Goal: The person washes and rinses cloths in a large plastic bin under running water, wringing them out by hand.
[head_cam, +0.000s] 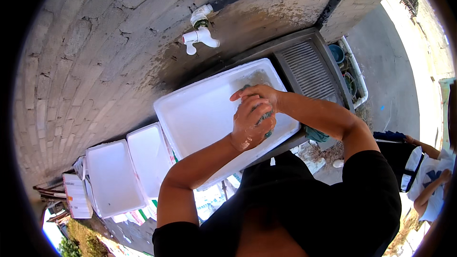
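Observation:
My left hand (251, 123) and my right hand (264, 95) are pressed together over a large white foam box (200, 110). Between them they squeeze a dark green, wet piece of cloth or scrubbing pad (265, 116); fingers cover most of it, so its exact kind is unclear. Whitish wet streaks mark the back of my left hand and its wrist. Murky grey water (259, 77) lies in the box's far right corner, just beyond my right hand.
A white plastic tap (201, 37) juts from the brick wall (82, 64) behind the box. A ribbed stone washboard sink (309, 67) stands to the right, with green cloth (316, 134) at its front edge. More foam boxes (114, 178) stand left. Another person (428, 178) is at far right.

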`<state>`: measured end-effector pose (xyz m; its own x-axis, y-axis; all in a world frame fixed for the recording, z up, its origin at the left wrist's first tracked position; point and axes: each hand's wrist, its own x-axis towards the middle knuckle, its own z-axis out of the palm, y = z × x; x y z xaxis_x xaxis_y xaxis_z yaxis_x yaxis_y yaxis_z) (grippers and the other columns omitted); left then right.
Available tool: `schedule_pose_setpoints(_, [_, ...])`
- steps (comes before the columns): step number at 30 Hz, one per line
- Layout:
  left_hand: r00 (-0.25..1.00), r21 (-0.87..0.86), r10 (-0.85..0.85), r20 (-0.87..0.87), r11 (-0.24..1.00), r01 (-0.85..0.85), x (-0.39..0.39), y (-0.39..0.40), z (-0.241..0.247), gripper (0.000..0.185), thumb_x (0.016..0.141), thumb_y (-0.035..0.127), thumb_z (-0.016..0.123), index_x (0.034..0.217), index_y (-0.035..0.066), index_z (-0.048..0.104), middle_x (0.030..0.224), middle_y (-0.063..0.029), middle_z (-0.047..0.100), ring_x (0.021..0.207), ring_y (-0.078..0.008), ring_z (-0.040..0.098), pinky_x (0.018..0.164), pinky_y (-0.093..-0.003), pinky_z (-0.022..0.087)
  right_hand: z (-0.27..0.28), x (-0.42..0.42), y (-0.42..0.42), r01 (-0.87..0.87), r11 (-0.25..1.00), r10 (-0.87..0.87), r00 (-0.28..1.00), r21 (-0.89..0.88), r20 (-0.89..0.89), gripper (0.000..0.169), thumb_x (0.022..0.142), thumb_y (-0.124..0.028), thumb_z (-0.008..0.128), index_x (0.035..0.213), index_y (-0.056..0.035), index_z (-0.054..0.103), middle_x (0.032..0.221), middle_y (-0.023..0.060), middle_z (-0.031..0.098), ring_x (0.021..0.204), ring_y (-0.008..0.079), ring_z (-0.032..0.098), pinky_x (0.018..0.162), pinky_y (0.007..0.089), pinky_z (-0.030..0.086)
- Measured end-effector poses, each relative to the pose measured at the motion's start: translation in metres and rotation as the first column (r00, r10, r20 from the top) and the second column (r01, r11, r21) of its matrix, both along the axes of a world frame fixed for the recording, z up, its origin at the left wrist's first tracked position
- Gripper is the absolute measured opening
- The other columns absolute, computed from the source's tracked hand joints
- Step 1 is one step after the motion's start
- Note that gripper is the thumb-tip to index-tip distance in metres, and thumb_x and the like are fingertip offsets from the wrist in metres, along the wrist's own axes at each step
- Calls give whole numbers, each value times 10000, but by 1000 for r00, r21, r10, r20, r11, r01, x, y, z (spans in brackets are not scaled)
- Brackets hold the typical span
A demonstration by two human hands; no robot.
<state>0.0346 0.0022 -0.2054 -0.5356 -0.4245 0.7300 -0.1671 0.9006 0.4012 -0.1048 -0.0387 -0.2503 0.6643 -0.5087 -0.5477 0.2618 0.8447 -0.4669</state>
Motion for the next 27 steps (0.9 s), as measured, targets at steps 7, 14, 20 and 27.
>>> schedule_pose_setpoints(7, [966, -229, -127, 224, 957, 178, -1, 17, -2, 203, 576, 121, 653, 735, 131, 527, 797, -68, 541, 784, -264, 576, 776, -417, 512, 12, 23, -11, -386, 869, 277, 899, -311, -340, 262, 856, -249, 572, 725, -27, 617, 955, 88, 594, 751, 193, 553, 702, 330, 476])
schedule_pose_setpoints(14, [927, -334, -125, 353, 909, 250, -9, 25, -46, 176, 710, 246, 596, 618, 116, 520, 745, -59, 507, 748, -254, 542, 757, -441, 476, 12, 36, -4, -637, 695, 256, 653, -334, -712, 388, 904, -370, 560, 733, -29, 634, 601, 53, 584, 589, 182, 585, 657, 317, 479])
schedule_pose_setpoints(20, [884, -345, -144, 445, 883, 318, -21, 42, -96, 188, 737, 270, 560, 641, 111, 536, 743, -65, 510, 732, -250, 536, 737, -445, 471, -63, 33, 17, -648, 669, 225, 643, -363, -732, 346, 848, -296, 540, 655, -20, 622, 613, 89, 611, 586, 224, 584, 624, 348, 476])
schedule_pose_setpoints(27, [848, -322, -169, 503, 874, 365, -27, 61, -133, 146, 705, 256, 564, 648, 124, 541, 700, -61, 512, 714, -240, 549, 751, -430, 462, -98, 37, 34, -799, 477, 155, 486, -366, -860, 318, 877, -271, 541, 669, -39, 604, 602, 83, 629, 576, 216, 627, 599, 361, 496])
